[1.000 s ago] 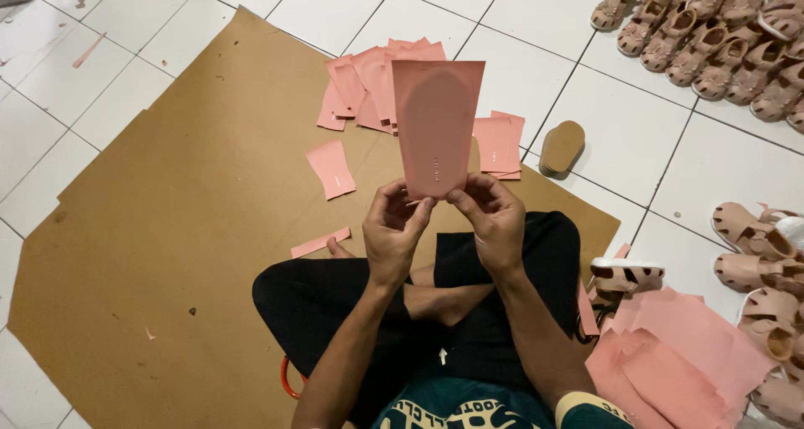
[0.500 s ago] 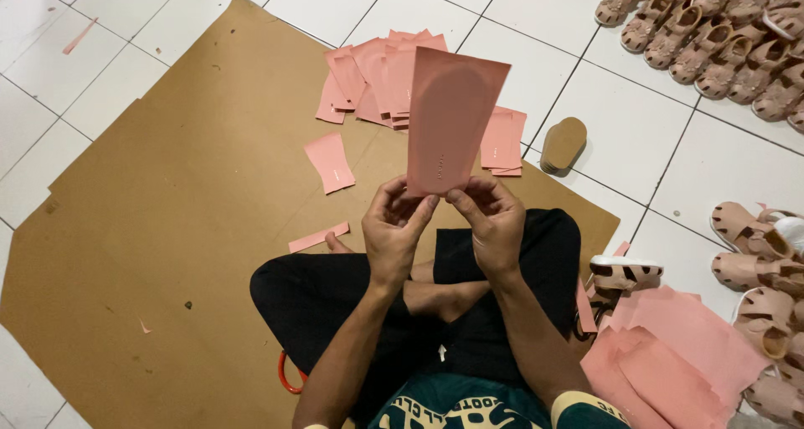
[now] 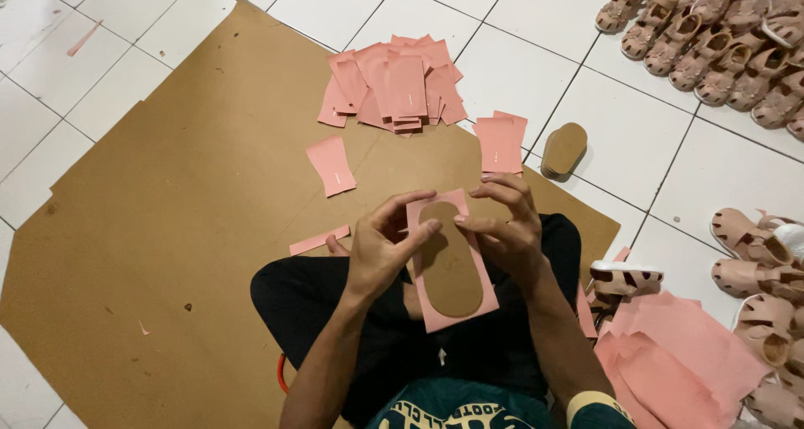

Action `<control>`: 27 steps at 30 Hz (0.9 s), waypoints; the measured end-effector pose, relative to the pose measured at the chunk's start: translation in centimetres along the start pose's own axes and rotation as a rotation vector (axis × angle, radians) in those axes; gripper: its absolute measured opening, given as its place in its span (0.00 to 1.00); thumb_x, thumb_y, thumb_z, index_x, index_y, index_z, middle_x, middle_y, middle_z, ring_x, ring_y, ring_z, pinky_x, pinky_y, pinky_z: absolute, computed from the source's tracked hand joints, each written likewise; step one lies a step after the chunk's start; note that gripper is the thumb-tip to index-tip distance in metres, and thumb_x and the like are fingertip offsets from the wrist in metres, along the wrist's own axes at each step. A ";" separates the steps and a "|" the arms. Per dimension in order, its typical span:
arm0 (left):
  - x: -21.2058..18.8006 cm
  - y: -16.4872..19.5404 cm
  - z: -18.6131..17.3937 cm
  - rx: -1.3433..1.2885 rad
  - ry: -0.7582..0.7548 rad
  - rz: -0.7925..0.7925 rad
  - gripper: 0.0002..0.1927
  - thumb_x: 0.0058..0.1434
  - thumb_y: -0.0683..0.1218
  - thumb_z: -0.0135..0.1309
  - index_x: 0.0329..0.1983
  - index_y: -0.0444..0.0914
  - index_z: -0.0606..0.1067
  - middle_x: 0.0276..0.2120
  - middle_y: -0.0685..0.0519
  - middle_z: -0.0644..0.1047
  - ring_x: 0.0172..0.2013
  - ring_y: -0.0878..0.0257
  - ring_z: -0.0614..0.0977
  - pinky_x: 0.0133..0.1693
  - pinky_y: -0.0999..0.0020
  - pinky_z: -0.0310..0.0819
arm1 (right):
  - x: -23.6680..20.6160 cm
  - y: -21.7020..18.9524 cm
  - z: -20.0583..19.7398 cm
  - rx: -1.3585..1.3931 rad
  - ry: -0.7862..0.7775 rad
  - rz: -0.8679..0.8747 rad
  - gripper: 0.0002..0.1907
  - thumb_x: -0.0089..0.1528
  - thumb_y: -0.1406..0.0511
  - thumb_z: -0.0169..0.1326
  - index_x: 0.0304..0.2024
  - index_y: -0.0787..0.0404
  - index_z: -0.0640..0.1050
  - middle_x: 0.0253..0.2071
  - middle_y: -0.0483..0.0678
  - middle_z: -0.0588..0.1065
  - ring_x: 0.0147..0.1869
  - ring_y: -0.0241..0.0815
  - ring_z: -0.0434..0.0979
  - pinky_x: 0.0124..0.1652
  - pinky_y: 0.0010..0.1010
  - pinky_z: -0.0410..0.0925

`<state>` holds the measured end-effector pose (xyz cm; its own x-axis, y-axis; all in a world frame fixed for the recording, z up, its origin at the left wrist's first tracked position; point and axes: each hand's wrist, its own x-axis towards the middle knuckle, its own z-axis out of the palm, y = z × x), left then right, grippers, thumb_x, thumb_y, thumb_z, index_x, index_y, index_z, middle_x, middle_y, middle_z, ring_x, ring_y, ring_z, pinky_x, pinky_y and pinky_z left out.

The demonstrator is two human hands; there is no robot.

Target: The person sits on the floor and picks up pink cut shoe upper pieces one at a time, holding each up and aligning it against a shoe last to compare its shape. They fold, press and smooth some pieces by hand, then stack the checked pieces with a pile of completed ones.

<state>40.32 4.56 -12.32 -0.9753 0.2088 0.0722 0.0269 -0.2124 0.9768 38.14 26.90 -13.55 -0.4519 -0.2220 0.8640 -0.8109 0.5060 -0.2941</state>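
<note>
I see both hands, left [image 3: 381, 249] and right [image 3: 507, 228], pinching a pink sheet [image 3: 452, 312] under a brown insole [image 3: 448, 266]; bare cardboard [image 3: 167, 228] lies leftward.

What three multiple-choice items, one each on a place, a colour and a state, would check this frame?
1. Where does the brown insole lie?
A. on the pink sheet held in the hands
B. on a white tile
C. inside a sandal

2. What colour is the spread of cut sheets at the far edge of the cardboard?
A. blue
B. pink
C. green

3. How do the hands stand?
A. both resting flat on the floor
B. both gripping the pink sheet
C. one lifting a sandal

Key: 1 A, the insole sits centred on the sheet, pink showing at its sides and near end. 2 B, the spread matches the held sheet's pink. 3 B, the left hand and right hand pinch its upper end from either side.
</note>
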 end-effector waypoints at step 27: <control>-0.2 1.4 -0.9 0.017 0.030 -0.230 0.16 0.69 0.49 0.55 0.46 0.31 0.81 0.33 0.54 0.81 0.33 0.71 0.78 0.35 0.79 0.73 | 3.9 -2.0 -3.2 0.380 -0.566 0.634 0.22 0.55 0.65 0.68 0.53 0.58 0.83 0.37 0.49 0.85 0.34 0.36 0.83 0.36 0.26 0.75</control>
<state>40.41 3.34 -11.12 -0.9621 0.2216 -0.1589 -0.1939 -0.1466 0.9700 39.20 27.68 -8.33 -0.8852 -0.4212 0.1977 -0.3726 0.3874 -0.8433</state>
